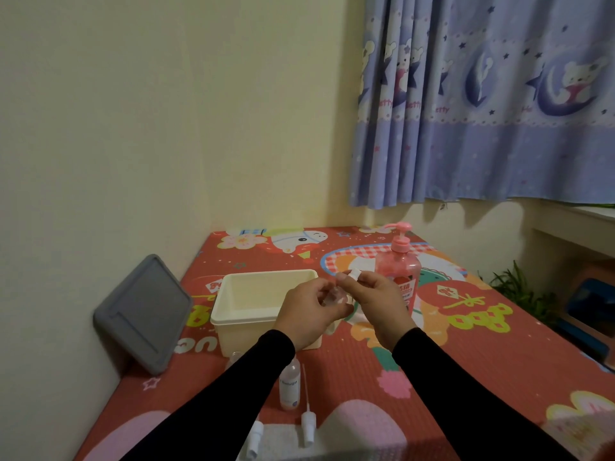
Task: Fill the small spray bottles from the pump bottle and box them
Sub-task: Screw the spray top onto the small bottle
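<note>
Left hand [307, 314] grips clear spray bottle [332, 296]; right hand [376, 294] pinches its white cap [353, 273], above mat [466, 354] centre, before pump bottle [401, 271]

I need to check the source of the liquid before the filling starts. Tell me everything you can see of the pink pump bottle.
The pump bottle stands upright on the red patterned mat, right of the cream box and just behind the right hand, which hides its lower front. It looks like clear pink plastic holding pink liquid, with a pink pump head whose spout points left, and a partly hidden label. Nothing visibly touches it.
</note>
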`<state>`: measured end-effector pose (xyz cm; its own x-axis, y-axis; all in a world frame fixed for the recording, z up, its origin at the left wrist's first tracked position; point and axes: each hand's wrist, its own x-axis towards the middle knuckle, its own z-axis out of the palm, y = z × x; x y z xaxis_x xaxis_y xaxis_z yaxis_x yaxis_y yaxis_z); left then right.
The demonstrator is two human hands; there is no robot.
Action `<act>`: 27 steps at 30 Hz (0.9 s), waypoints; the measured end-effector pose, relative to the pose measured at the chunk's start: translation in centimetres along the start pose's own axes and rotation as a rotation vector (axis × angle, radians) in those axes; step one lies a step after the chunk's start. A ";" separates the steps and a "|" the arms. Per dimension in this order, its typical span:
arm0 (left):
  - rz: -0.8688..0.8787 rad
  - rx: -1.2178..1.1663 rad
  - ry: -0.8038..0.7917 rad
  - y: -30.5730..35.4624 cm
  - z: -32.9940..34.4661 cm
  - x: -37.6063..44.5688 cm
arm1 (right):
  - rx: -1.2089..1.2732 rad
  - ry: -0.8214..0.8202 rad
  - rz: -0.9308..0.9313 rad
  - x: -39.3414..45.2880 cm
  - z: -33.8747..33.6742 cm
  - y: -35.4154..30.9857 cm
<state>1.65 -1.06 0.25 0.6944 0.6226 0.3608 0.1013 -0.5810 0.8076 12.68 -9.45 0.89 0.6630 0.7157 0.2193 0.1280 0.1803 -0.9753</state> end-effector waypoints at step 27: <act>0.045 0.122 0.009 0.4 0.6 0.1 | 0.002 -0.088 -0.112 0.3 -0.4 0.1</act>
<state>2.18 -1.59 0.31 0.6940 0.5985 0.4002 0.1565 -0.6680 0.7275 13.17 -9.45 0.88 0.5773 0.7476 0.3282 0.1958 0.2635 -0.9446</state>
